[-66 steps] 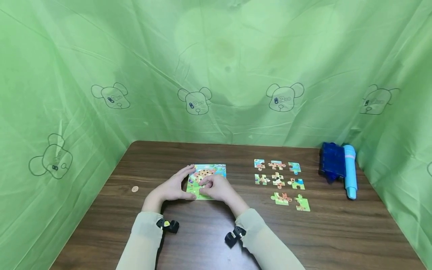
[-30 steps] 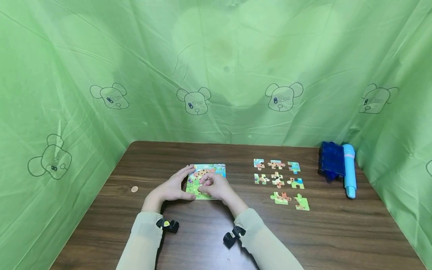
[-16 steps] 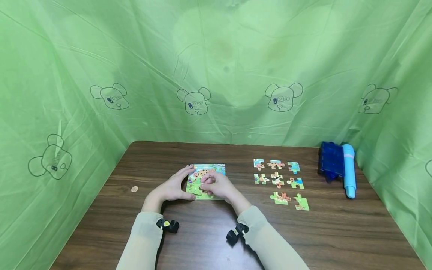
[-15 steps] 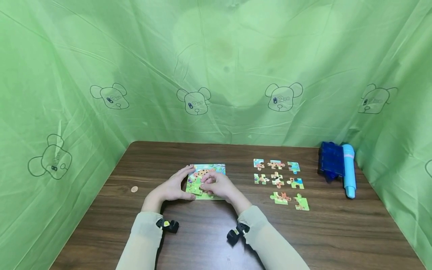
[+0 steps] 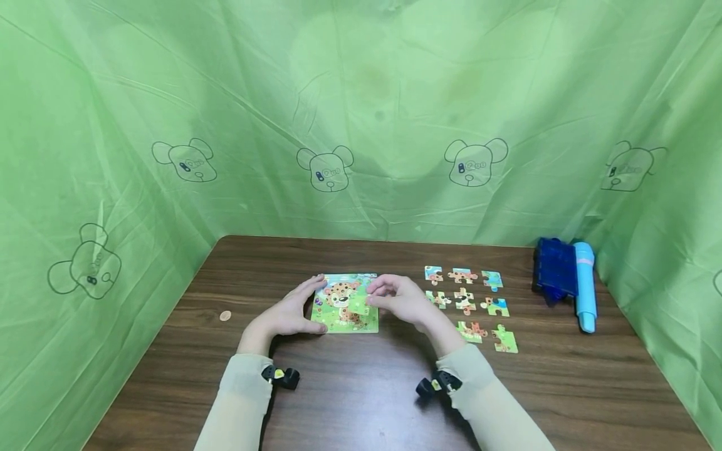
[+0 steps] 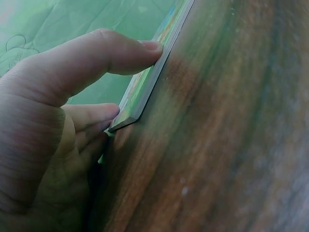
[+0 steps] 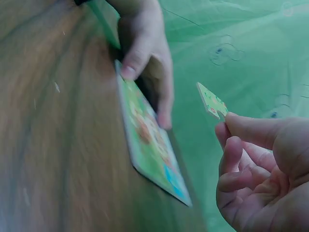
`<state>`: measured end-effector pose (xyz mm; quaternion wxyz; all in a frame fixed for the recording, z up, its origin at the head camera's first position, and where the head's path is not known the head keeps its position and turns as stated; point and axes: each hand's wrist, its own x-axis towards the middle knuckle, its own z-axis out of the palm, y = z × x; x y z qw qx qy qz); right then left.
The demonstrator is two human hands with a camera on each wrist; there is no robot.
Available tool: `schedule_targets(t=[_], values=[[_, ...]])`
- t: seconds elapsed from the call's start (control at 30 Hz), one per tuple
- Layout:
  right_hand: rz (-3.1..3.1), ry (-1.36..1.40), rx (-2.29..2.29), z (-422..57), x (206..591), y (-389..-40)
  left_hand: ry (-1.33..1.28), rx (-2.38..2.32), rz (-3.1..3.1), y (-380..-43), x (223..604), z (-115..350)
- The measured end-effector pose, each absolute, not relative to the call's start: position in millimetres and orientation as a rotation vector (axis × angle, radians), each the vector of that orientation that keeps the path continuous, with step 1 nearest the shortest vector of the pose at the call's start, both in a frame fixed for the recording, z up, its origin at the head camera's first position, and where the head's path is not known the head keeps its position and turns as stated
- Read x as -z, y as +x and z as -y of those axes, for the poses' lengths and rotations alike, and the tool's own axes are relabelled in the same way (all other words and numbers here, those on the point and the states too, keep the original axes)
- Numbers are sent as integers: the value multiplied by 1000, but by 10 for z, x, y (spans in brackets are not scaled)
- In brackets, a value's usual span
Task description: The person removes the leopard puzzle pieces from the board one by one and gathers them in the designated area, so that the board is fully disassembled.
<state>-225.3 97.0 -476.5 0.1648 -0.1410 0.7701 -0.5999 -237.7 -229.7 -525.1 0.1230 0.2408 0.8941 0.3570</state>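
Observation:
A square picture puzzle board (image 5: 333, 324) with a spotted animal on green lies flat on the table. My left hand (image 5: 289, 311) holds its left side, the thumb on the near edge and the fingers along the left edge and far corner. In the left wrist view the thumb (image 6: 128, 54) presses the board's thin edge. My right hand (image 5: 403, 300) pinches a green puzzle piece (image 7: 211, 102) between thumb and index finger, raised above the board's right part. The other right-hand fingers are curled in. From the head view the piece covers some of the picture.
Several loose jigsaw pieces (image 5: 464, 300) lie in rows to the right of the board. A dark blue case (image 5: 555, 268) and a light blue tube (image 5: 585, 288) lie further right. A small round disc (image 5: 225, 316) is at the left. Green curtains surround the table.
My right hand has moved right and lifted the green piece off the board's lower left, where it was working. The left hand stays at the board's left side.

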Motion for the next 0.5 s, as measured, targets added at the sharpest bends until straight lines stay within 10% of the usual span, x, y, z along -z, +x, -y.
schedule_targets(t=[0.5], values=[[-2422, -453, 1530, -1950, 4612, -2071, 700, -1016, -2632, -2361, 5265, 2304]])
